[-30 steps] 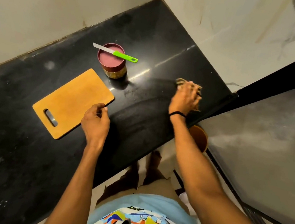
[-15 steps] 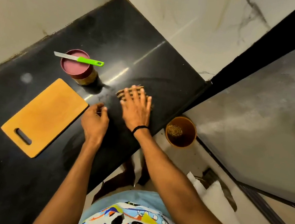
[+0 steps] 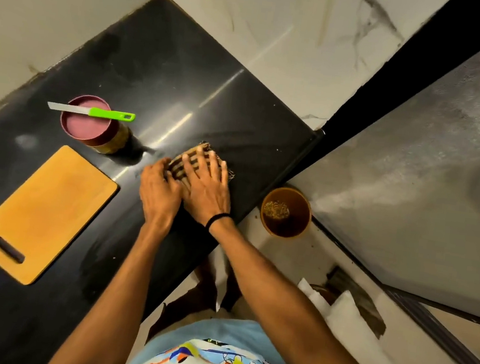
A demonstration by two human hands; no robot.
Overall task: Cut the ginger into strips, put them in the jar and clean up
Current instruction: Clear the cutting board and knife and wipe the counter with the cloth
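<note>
The black stone countertop [image 3: 183,90] is polished and glossy, throwing back pale streaks of light. The rectangular orange-tan wooden cutting board [image 3: 44,212] looks smooth and matt. The small knife [image 3: 90,111] has a bare, dull metal blade and a glossy bright-green plastic handle. The round jar [image 3: 85,129] has a matt maroon lid above a shiny golden wall. The brown-and-cream checked cloth [image 3: 198,150] is coarsely woven and frayed at its edge. The white grey-veined wall [image 3: 266,33] looks like smooth marble.

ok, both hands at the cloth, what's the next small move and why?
Probably sweep the cloth toward the counter edge by the orange bin: the right hand presses flat on it, the left hand touches its side, and the bin already holds scraps.
</note>
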